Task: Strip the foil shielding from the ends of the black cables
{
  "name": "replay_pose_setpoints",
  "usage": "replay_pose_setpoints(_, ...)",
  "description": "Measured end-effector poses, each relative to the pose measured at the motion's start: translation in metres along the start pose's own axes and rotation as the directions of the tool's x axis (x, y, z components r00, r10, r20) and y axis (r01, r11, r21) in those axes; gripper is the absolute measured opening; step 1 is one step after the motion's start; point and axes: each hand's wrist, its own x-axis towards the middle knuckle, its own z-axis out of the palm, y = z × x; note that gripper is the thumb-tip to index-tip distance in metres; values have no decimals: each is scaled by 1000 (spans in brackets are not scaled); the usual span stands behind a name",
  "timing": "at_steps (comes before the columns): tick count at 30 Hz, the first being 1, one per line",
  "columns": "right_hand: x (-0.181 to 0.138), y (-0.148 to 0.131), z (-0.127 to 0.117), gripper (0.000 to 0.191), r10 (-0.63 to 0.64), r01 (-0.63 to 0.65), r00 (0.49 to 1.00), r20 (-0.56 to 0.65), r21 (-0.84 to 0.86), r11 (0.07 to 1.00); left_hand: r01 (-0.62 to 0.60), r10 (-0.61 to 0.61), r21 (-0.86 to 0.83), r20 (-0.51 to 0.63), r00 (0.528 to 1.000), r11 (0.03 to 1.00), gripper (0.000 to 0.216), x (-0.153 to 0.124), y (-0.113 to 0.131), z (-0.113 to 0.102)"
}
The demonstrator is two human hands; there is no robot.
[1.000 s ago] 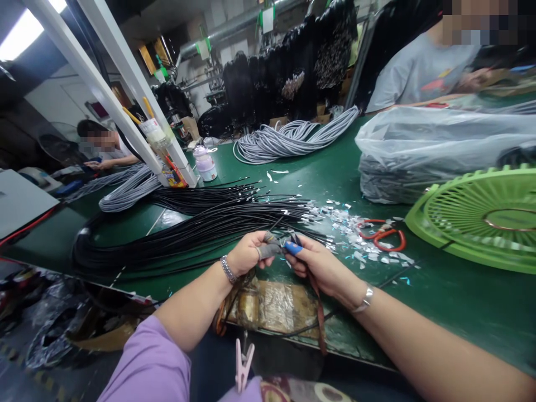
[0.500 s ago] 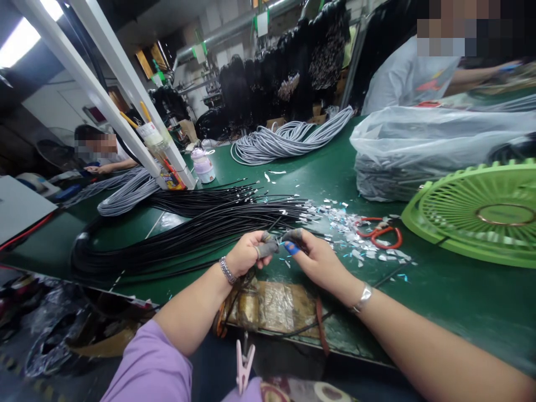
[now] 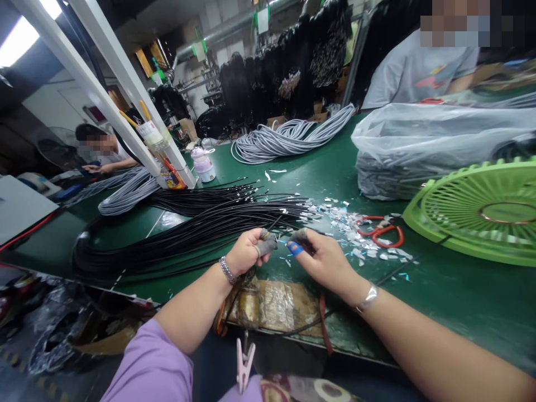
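My left hand (image 3: pixel 251 250), with grey finger covers, is closed in a pinch on a cable end whose thin wires (image 3: pixel 277 239) just show past the fingertips. A short gap to the right, my right hand (image 3: pixel 320 255) has its thumb, wrapped in blue tape, pressed against the covered forefinger. Whatever lies in that pinch is too small to make out. Behind both hands a thick bundle of black cables (image 3: pixel 180 237) lies across the green table (image 3: pixel 452 312), ends toward the right. White and blue scraps (image 3: pixel 335 215) are strewn by those ends.
Red-handled scissors (image 3: pixel 387 237) lie right of the scraps, near a green fan (image 3: pixel 494 212). A plastic bag (image 3: pixel 435 151) and grey cable coils (image 3: pixel 285 142) stand farther back. A taped board (image 3: pixel 280 304) sits at the table edge. Two people work across the table.
My right hand has drawn slightly right, away from the left, widening the gap between the fingertips. My left hand stays nearly in place. The co-worker at the right has shifted an arm.
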Motion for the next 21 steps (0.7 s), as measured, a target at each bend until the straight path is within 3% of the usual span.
replay_pose_setpoints(7, -3, 1, 4, 15, -98, 108, 992, 74, -144, 984, -13, 12, 92, 7, 1000, 996, 45, 0, -4, 1)
replay_pose_setpoints(14, -7, -4, 12, 16, -163, 176, 981, 107, -130, 976, -259, 270, 348, 18, 963, 901, 20, -3, -5, 2)
replay_pose_setpoints(16, -7, -4, 9, 15, -155, 159, 987, 50, -87, 984, -223, 228, 313, 19, 973, 923, 22, -4, -4, 3)
replay_pose_setpoints(19, -4, -2, 2, 15, -89, 88, 995, -54, -25, 996, -74, 79, 174, -22, 997, 982, 33, -4, -1, 4)
replay_pose_setpoints(21, -2, 0, -1, 14, -55, 54, 997, -49, -25, 998, -22, 26, 98, -48, 999, 995, 39, -3, 0, 4)
